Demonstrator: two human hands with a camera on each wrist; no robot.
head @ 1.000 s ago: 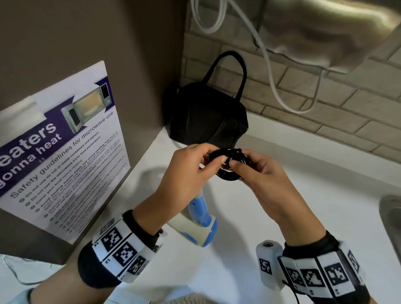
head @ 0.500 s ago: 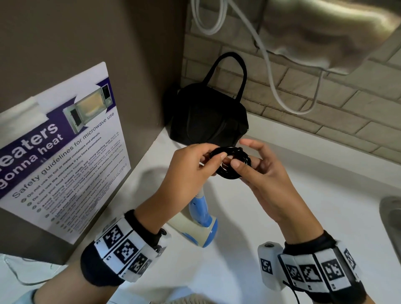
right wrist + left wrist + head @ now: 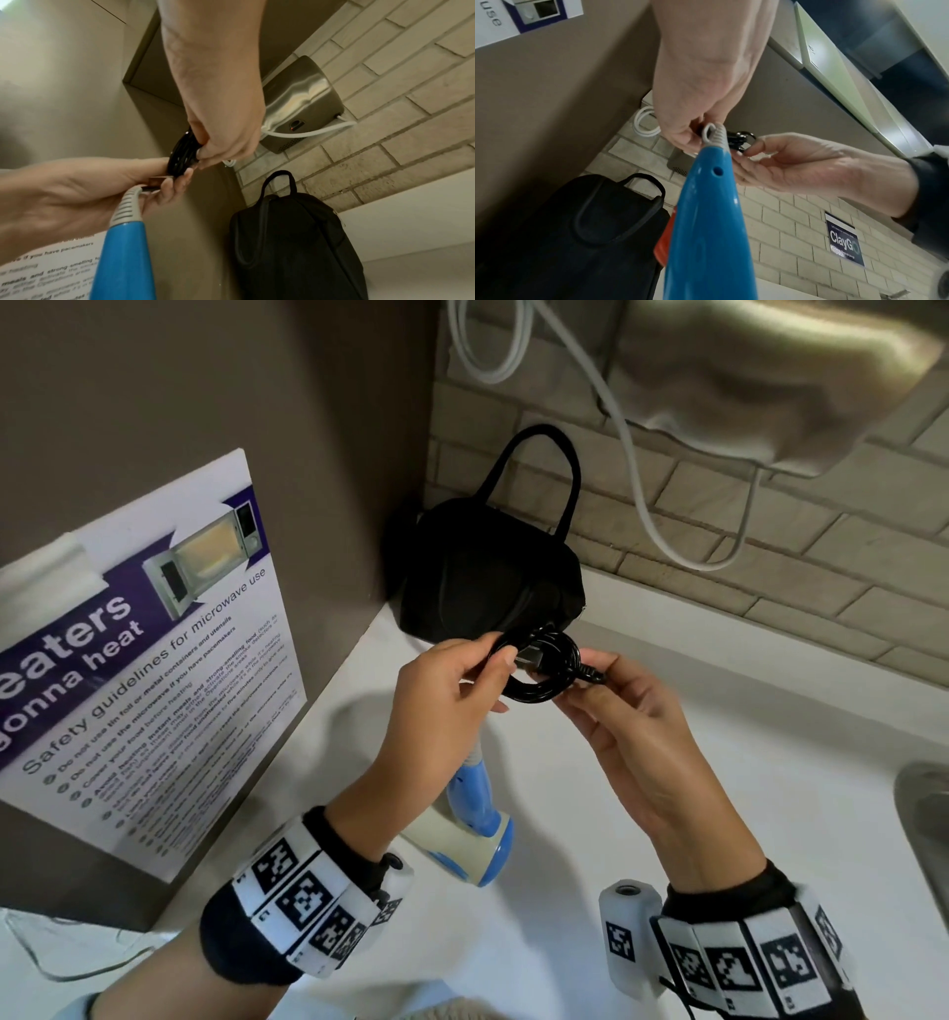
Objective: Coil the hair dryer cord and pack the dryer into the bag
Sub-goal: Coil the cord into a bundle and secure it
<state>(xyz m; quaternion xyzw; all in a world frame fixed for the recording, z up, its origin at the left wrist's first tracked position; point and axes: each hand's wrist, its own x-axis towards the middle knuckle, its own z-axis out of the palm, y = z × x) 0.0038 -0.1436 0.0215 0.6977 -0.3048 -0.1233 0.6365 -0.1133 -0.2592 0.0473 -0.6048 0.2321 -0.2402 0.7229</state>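
A small black coil of cord (image 3: 544, 672) is held in the air above the white counter (image 3: 719, 762). My left hand (image 3: 457, 690) grips the coil's left side, thumb over the plug. My right hand (image 3: 616, 706) pinches the cord's end at the coil's right side. The blue and cream hair dryer (image 3: 472, 819) hangs below the left hand by its grey strain relief (image 3: 717, 138). The black bag (image 3: 488, 572) with loop handles stands shut in the corner behind the hands, also seen as the bag (image 3: 295, 239) from the right wrist.
A microwave safety poster (image 3: 144, 660) leans on the brown wall at left. A steel hand dryer (image 3: 770, 367) with white cables (image 3: 631, 454) hangs on the brick wall above. A sink rim (image 3: 924, 814) shows at the right edge.
The right hand has moved from the coil's front to its right side and now pinches the cord's end. The coil sits slightly flatter; the left hand holds on.
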